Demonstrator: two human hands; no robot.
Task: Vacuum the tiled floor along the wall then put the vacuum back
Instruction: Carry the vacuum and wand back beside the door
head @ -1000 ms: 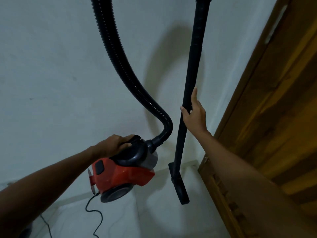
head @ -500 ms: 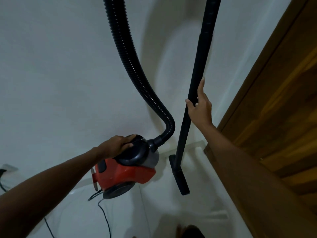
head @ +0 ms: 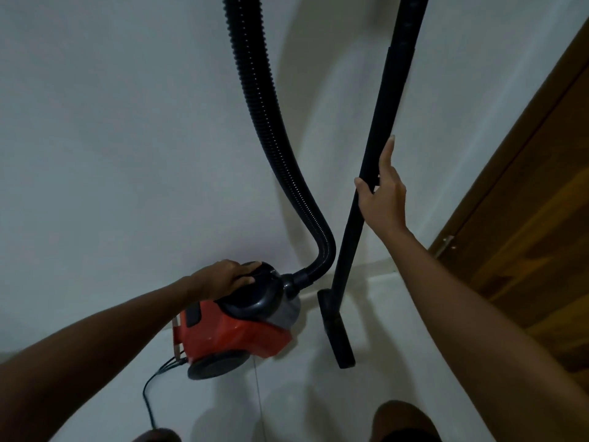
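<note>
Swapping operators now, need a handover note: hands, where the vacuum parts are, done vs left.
Left hand grips the dark handle on top of the red canister vacuum.
Right hand holds the black rigid wand, thumb hooked round it, fingers straight along it.
Black floor nozzle is near the wall base, beside the wooden door.
Black ribbed hose loops upward.
Black power cord trails on the floor.
Vacuuming status unclear; setting the vacuum down remains.

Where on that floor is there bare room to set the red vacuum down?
Bare tile lies in front of the canister vacuum, between the power cord and the floor nozzle. It is crowded by the wall, where the left hand holds the canister, the hose loops, and the right hand grips the wand near the wooden door.
</note>
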